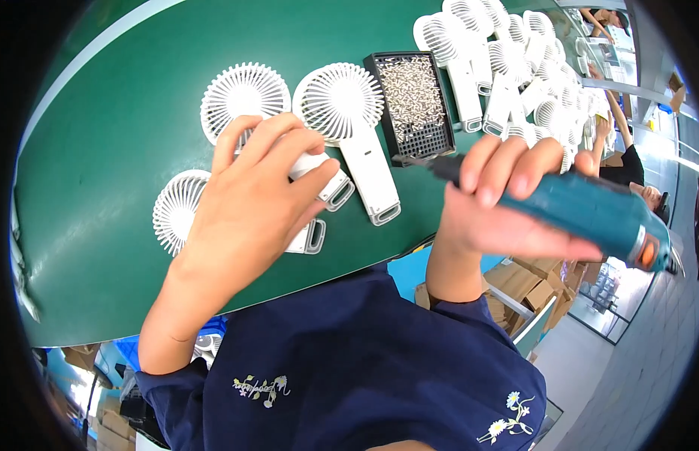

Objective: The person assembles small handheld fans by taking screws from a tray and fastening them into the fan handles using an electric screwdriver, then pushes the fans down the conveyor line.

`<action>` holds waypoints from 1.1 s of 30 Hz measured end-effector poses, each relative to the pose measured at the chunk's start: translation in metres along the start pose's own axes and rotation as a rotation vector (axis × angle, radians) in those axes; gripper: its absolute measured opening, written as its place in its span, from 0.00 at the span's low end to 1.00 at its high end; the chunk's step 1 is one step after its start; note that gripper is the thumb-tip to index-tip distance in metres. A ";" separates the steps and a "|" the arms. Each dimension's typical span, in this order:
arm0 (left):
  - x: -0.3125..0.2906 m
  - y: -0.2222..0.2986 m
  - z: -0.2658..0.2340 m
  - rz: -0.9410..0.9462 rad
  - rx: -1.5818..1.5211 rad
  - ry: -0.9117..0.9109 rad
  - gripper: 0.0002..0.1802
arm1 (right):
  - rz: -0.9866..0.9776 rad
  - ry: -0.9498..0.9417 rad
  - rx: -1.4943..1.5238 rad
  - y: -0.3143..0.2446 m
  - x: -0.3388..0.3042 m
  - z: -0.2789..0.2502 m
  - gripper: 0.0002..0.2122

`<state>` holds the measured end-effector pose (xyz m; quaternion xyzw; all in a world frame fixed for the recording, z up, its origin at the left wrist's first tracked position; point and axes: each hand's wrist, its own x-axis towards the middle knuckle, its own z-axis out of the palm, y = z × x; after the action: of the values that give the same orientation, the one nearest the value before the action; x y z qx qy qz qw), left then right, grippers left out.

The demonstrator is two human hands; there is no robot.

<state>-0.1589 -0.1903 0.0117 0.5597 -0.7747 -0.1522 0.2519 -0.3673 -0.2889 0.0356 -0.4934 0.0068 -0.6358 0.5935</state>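
My left hand reaches over a white handheld fan, its fingers bent and its thumb and forefinger on either side of the fan's handle. Part of that fan is hidden under the hand. Held in my right hand is a teal electric screwdriver, its dark tip pointing left near the lower end of a black tray of small screws. Between the left hand and the tray lies a second handheld fan. A third fan lies partly beneath my left hand and wrist.
A heap of white handheld fans covers the far right of the green table. Cardboard boxes stand below the table's near edge on the right. Another person is at the right rim.
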 end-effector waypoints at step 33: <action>0.010 0.019 0.012 0.106 -0.344 0.232 0.23 | 0.122 0.024 -0.012 -0.023 0.005 0.024 0.31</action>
<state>-0.1830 -0.1943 0.0133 0.4807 -0.7315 -0.2032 0.4389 -0.3684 -0.2724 0.0646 -0.4878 0.0478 -0.6042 0.6283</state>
